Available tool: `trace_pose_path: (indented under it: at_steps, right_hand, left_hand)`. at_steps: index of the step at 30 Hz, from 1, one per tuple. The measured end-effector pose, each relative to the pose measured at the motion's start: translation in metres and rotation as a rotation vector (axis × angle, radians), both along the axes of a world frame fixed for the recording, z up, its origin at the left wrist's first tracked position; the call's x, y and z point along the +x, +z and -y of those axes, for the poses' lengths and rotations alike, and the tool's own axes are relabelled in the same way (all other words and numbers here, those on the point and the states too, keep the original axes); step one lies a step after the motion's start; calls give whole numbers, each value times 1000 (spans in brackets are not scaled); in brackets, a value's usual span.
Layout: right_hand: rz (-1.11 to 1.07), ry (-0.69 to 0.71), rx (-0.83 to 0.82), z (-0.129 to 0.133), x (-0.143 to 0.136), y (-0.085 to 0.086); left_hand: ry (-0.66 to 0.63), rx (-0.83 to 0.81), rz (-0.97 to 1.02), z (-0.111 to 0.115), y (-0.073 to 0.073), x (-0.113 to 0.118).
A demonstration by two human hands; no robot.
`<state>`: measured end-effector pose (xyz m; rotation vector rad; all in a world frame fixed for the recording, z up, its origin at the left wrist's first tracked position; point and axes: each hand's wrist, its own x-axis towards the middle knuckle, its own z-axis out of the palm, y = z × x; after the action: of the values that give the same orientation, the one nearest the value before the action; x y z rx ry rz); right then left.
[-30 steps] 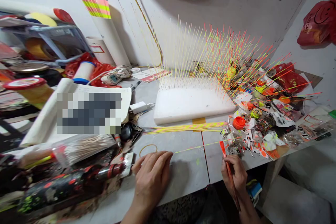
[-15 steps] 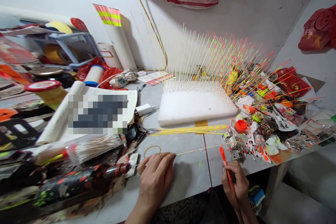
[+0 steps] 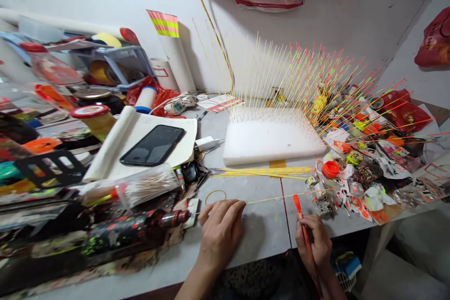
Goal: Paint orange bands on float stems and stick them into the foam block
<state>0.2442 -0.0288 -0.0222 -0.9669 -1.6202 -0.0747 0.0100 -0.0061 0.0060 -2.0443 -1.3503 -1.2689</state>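
Observation:
My left hand (image 3: 223, 225) rests over the grey table, its fingers curled and pinched on a thin yellow-green stick (image 3: 265, 199). The stick reaches right, past the brush. Left of this hand lies a dark, paint-spattered rotary tool (image 3: 119, 232) with its nose toward my fingers; whether the stick runs into it is hidden. My right hand (image 3: 314, 241) is closed round a paintbrush (image 3: 306, 234). Its orange tip points up at the stick; I cannot tell whether they touch. Behind, a bundle of similar sticks (image 3: 260, 172) lies flat before a white foam block (image 3: 274, 138) bristling with painted sticks.
Paint-smeared scraps and an open orange paint cap (image 3: 330, 169) crowd the right side. At left are a phone (image 3: 153, 145) on a notebook (image 3: 105, 150), a bag of cotton swabs (image 3: 151, 187) and jars. A yellow rubber band (image 3: 215, 192) lies behind my left hand.
The camera has turned left, so the scene sits further right. Against the table, my right hand and brush have moved left along the stick. My left hand keeps its place by the tool.

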Motion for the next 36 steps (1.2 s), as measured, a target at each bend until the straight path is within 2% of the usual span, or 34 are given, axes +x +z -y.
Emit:
trace_pose_path:
  at_steps: [9,17,27,36]
  right_hand:
    - [9,-25,-21,-1,1,-6]
    - [5,-48,-10,-1,3,-4]
    - [-15,109,-18,9,-8,2]
    - [22,63,-10,2,-18,2]
  left_hand:
    - [-17,-17,25,0,-1,0]
    - [-11,-14,19,0,-2,0]
    - [-10,-13,39,0,-1,1]
    - [-13,-28,72,3,3,4]
